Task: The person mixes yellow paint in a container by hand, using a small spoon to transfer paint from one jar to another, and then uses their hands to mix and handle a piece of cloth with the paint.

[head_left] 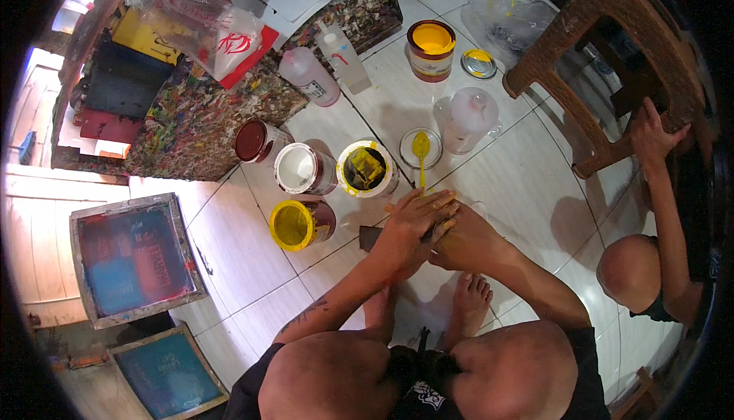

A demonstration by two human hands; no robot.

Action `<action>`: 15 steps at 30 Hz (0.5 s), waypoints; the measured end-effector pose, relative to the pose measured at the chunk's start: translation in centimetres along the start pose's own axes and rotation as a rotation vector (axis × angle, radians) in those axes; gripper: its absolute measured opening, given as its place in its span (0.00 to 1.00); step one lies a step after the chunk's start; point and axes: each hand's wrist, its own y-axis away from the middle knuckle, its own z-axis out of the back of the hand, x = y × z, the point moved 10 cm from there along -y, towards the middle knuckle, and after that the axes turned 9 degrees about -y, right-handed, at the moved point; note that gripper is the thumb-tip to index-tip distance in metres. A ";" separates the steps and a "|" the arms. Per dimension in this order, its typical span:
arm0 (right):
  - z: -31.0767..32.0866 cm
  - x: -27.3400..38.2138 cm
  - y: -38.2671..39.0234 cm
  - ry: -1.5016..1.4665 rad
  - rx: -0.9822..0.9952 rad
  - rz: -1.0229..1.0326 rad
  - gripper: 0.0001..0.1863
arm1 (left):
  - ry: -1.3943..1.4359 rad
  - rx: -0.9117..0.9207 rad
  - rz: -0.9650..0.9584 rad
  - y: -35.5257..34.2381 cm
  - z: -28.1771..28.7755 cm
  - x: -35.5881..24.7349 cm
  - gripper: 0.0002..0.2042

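Observation:
My left hand lies over my right hand above the tiles, between my knees. Both hands look closed, with fingers pressed together; whatever they hold is mostly hidden. A dark flat piece shows beside my left wrist. Just beyond my fingers, a yellow-coated spoon rests on a round lid. To its left stands a white-rimmed can with a yellow-smeared block inside. Near that are a can of white paint, a yellow-rimmed can and a dark red can.
A clear bottle, an open can of yellow paint and its lid stand farther off. Another person's hand touches a brown stool at right. Framed screens lean at left, below a paint-crusted table.

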 end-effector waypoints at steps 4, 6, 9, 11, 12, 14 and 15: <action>0.8 -0.5 0.1 -0.146 -0.322 0.014 0.23 | 0.132 0.105 -0.093 0.3 -1.0 -1.3 0.19; 1.7 0.2 1.1 0.053 -0.413 0.048 0.21 | 0.078 0.097 -0.125 -0.3 -0.7 -2.0 0.20; 4.0 2.4 1.8 0.082 -0.418 0.175 0.20 | 0.017 0.064 -0.113 0.5 0.0 -0.5 0.24; 2.3 3.7 0.8 -0.119 -0.310 0.304 0.22 | -0.012 0.044 -0.023 3.0 0.9 1.7 0.26; 0.5 3.1 0.9 -0.383 -0.207 0.186 0.25 | -0.098 0.071 -0.007 4.2 0.7 1.8 0.27; -3.0 -0.1 2.8 -0.943 -0.215 -0.002 0.26 | -0.153 0.087 -0.042 4.0 -0.8 1.4 0.28; -5.3 -1.1 3.3 -0.922 -0.226 -0.029 0.26 | -0.098 0.066 -0.042 3.6 -1.6 1.3 0.29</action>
